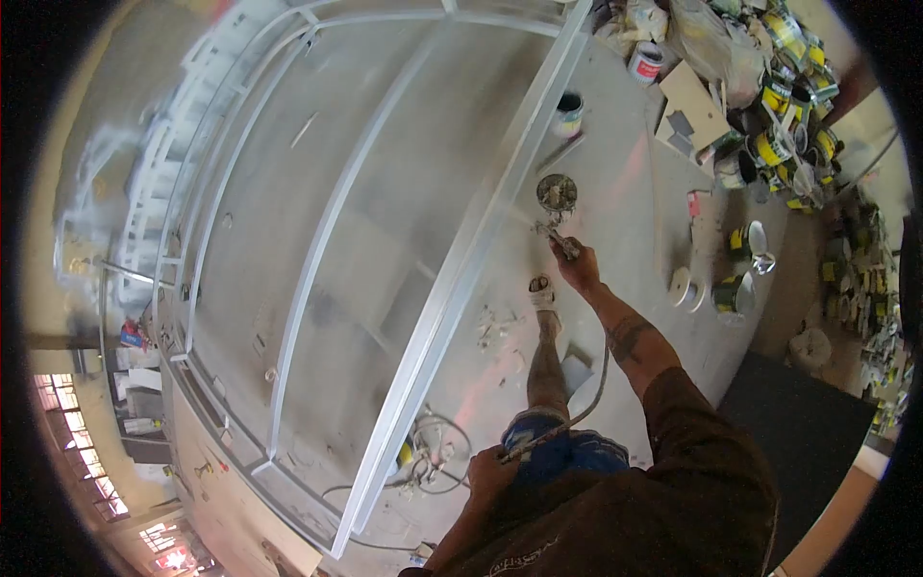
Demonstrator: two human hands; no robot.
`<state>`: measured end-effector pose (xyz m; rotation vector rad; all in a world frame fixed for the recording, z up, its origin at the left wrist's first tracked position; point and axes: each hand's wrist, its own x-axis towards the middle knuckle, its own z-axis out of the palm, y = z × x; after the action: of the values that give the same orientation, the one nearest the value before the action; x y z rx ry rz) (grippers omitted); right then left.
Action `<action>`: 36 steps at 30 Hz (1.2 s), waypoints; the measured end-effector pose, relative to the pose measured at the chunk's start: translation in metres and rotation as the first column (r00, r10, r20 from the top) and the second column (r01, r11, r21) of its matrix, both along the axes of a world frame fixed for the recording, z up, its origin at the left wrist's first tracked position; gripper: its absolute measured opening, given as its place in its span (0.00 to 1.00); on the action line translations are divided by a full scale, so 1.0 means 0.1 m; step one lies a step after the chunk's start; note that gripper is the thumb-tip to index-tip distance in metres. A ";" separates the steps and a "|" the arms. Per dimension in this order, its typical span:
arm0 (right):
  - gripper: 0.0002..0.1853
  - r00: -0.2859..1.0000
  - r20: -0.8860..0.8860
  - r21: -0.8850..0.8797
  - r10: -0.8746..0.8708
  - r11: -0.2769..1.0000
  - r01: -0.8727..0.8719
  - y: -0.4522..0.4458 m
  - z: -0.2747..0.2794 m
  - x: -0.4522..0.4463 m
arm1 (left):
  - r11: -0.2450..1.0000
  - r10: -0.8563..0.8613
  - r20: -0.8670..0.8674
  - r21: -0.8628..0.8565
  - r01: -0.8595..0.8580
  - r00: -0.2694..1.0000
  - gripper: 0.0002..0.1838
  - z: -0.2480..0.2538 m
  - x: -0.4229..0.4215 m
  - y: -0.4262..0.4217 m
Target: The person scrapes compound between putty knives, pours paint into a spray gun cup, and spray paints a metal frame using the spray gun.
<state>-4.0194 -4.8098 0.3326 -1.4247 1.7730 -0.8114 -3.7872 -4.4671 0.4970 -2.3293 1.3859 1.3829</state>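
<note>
Head view: my right hand [579, 269] clamped on spray gun [563, 244], left hand [490, 471] around hose [604, 380]; frame [437, 332] looked mostly white, likely well coated; couldn't tell leftovers.

Cans [772, 149] heaped beside beige board [702, 99]; dark sheet [793, 442]; window [81, 438].

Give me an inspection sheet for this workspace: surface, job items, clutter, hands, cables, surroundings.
Surface: grey floor, scattered with debris.
Job's things: pale frame spans the left and middle of the view; spray gun beside it.
Clutter: heap of paint cans at upper right; open can near the frame.
Hands: right hand grips the spray gun; left hand holds the hose.
Cables: looped line on the floor, hose or cable, cannot tell.
Surroundings: barred windows at lower left; other people, nothing seen.
</note>
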 end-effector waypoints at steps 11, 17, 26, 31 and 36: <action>0.15 0.987 0.012 -0.044 -0.161 0.986 0.162 -2.41 -0.01 -1.16 | 0.996 -0.085 -0.104 -0.011 0.085 0.991 0.19 -0.08 -0.80 -2.50; 0.20 0.968 0.089 -0.101 -0.234 0.965 0.242 -3.34 -0.05 -1.73 | 0.993 -0.106 -0.036 0.052 0.108 0.994 0.18 0.01 -1.17 -3.27; 0.17 0.915 0.303 -0.176 -0.268 0.927 0.330 -5.01 -0.17 -2.61 | 0.992 -0.022 0.034 0.128 0.017 0.999 0.19 -0.01 -2.02 -4.42; 0.18 0.878 0.355 -0.237 -0.321 0.878 0.417 -5.82 -0.21 -3.13 | 0.987 0.116 -0.051 0.119 -0.109 0.992 0.17 0.03 -2.80 -4.84; 0.19 0.894 0.231 -0.068 -0.385 0.910 0.410 -6.66 -0.33 -3.64 | 0.994 0.110 -0.095 -0.003 -0.111 0.989 0.15 0.00 -3.41 -5.15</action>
<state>-4.3830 -5.4759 0.2998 -1.0035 1.8988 -1.2500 -4.1278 -4.9820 0.4966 -2.4084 1.3058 1.5394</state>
